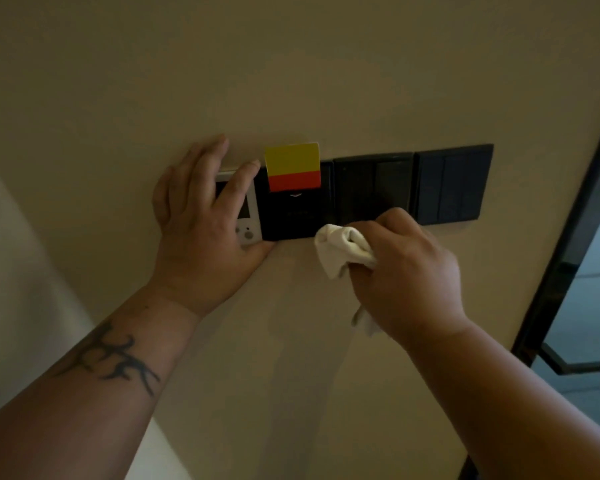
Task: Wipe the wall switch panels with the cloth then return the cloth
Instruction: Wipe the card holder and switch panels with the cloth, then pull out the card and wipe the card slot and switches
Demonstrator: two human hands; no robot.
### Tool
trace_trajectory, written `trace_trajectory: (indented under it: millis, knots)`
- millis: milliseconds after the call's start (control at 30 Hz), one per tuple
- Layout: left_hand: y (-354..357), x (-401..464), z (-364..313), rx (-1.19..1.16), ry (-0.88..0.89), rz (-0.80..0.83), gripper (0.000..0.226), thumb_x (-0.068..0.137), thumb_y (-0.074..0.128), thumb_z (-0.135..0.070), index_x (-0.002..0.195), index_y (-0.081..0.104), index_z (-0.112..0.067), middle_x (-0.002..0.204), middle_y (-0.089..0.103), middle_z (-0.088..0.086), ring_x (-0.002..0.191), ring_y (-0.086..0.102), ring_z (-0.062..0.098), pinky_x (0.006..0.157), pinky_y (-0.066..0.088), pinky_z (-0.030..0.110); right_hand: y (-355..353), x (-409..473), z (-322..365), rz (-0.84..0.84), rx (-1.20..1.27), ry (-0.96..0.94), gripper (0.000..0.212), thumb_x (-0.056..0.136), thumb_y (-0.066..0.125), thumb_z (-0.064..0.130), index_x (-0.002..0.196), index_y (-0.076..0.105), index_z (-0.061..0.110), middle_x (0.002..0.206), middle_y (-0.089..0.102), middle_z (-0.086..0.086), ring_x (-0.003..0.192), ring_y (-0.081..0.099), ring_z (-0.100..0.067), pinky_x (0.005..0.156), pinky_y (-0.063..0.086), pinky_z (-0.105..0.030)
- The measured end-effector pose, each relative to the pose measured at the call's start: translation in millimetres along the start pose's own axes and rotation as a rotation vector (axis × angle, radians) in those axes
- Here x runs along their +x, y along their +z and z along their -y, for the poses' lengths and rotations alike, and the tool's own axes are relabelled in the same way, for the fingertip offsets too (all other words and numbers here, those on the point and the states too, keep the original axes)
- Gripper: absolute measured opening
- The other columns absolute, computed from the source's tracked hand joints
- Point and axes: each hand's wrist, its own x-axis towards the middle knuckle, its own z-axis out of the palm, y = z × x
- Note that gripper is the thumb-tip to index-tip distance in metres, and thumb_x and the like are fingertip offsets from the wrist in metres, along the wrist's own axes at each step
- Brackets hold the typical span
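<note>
The panels [371, 192] form one row on the wall [291, 81], its long axis running left to right and climbing slightly toward the right in this view. From the left there is a white thermostat [248, 216], then a black card slot [291, 216] with a yellow-and-red card [292, 167] standing upright out of its top, then two black glossy switch plates, the farther one [452, 183] well clear of both hands.

The left hand [201, 230] lies flat and spread on the wall, fingers pointing up, covering most of the thermostat; it holds nothing.

The right hand [406, 271] is clenched around the cloth [343, 249], a white crumpled wad bulging out leftward past the thumb, with a tail hanging below the palm. The wad sits at the lower edge of the row, where the card slot meets the first switch plate, apparently pressed against it, though contact is hard to confirm.

A dark door frame [568, 237] runs down the right side.
</note>
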Motion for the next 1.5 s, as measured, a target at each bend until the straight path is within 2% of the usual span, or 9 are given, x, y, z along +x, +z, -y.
trace_trajectory:
  millis: [233,367,600,833,967,1067,1200,1400,1500]
  knots:
    - [-3.5,0.1,-3.5,0.017,-0.022,0.032,0.091,0.07,0.065,-0.07,0.144,0.047,-0.02,0.16,0.032,0.015,0.147,0.024,0.035,0.117,0.019,0.054,15.8,4.1,30.1,0.045,0.093,-0.136,0.021,0.077,0.076,0.025,0.098,0.072,0.026,0.087,0.058,0.003,0.071,0.055,-0.016,0.045,0.041,-0.025]
    - [-8.6,1.3,-6.6,0.022,-0.04,0.049,0.09,0.073,0.065,-0.072,0.143,0.048,-0.019,0.159,0.033,0.016,0.147,0.026,0.036,0.116,0.022,0.056,10.3,12.8,16.6,0.057,0.109,-0.05,0.012,0.076,0.073,0.028,0.086,0.067,0.024,0.08,0.053,0.006,0.06,0.043,-0.01,0.044,0.027,-0.018]
    - [-27.0,4.6,-21.7,0.027,-0.09,0.111,0.09,0.064,0.073,-0.064,0.14,0.052,-0.02,0.156,0.038,0.01,0.141,0.036,0.033,0.113,0.025,0.052,-22.0,17.3,-15.8,0.041,0.237,0.098,0.011,0.082,0.07,0.03,0.085,0.063,0.024,0.081,0.049,0.011,0.056,0.047,-0.003,0.044,0.03,-0.016]
    - [-41.6,39.8,-48.0,-0.32,-0.333,0.0,0.044,0.089,0.066,-0.042,0.128,0.063,-0.022,0.098,0.062,-0.012,0.082,0.054,0.011,0.081,0.047,0.031,-40.7,28.1,-7.0,0.111,0.285,0.115,0.01,0.085,0.064,0.039,0.088,0.059,0.031,0.082,0.049,0.016,0.061,0.05,-0.001,0.048,0.034,-0.016]
    - [-38.5,50.1,-49.3,-0.46,-0.441,0.02,0.01,0.09,0.067,-0.03,0.099,0.071,-0.03,0.079,0.062,-0.017,0.07,0.057,0.0,0.072,0.053,0.031,-49.5,29.6,-1.5,0.11,0.281,0.184,0.021,0.084,0.067,0.036,0.103,0.057,0.035,0.081,0.058,0.019,0.069,0.055,0.003,0.052,0.046,-0.019]
    - [-40.2,57.3,-44.4,-0.543,-0.478,0.052,0.004,0.09,0.068,-0.03,0.089,0.069,-0.034,0.071,0.064,-0.017,0.062,0.059,-0.004,0.061,0.046,0.015,-57.9,33.3,0.1,0.113,0.24,0.222,0.022,0.085,0.067,0.029,0.104,0.055,0.032,0.077,0.059,0.018,0.066,0.057,0.0,0.051,0.052,-0.026]
    - [-50.2,72.1,-34.4,-0.64,-0.489,-0.065,0.003,0.095,0.063,-0.028,0.092,0.064,-0.028,0.072,0.064,-0.014,0.064,0.059,-0.001,0.055,0.039,0.002,-65.1,41.9,0.5,0.089,0.21,0.247,0.008,0.089,0.062,0.023,0.089,0.054,0.025,0.076,0.056,0.015,0.066,0.053,-0.003,0.049,0.043,-0.024]
    - [-58.6,63.8,-18.5,-0.704,-0.51,-0.334,0.01,0.104,0.046,-0.03,0.104,0.056,-0.032,0.08,0.059,-0.012,0.069,0.057,0.012,0.061,0.046,0.025,-65.2,65.7,32.4,0.059,0.286,0.263,0.023,0.096,0.049,0.045,0.082,0.045,0.027,0.066,0.057,0.007,0.057,0.056,-0.01,0.047,0.047,-0.032]
    - [-52.7,47.6,-14.3,-0.65,-0.52,-0.318,0.018,0.106,0.043,-0.028,0.105,0.06,-0.027,0.084,0.059,-0.017,0.072,0.055,-0.005,0.06,0.042,0.008,-54.7,80.7,47.1,0.139,0.216,0.236,0.019,0.097,0.048,0.042,0.084,0.046,0.028,0.064,0.054,0.009,0.055,0.051,-0.006,0.044,0.039,-0.025]
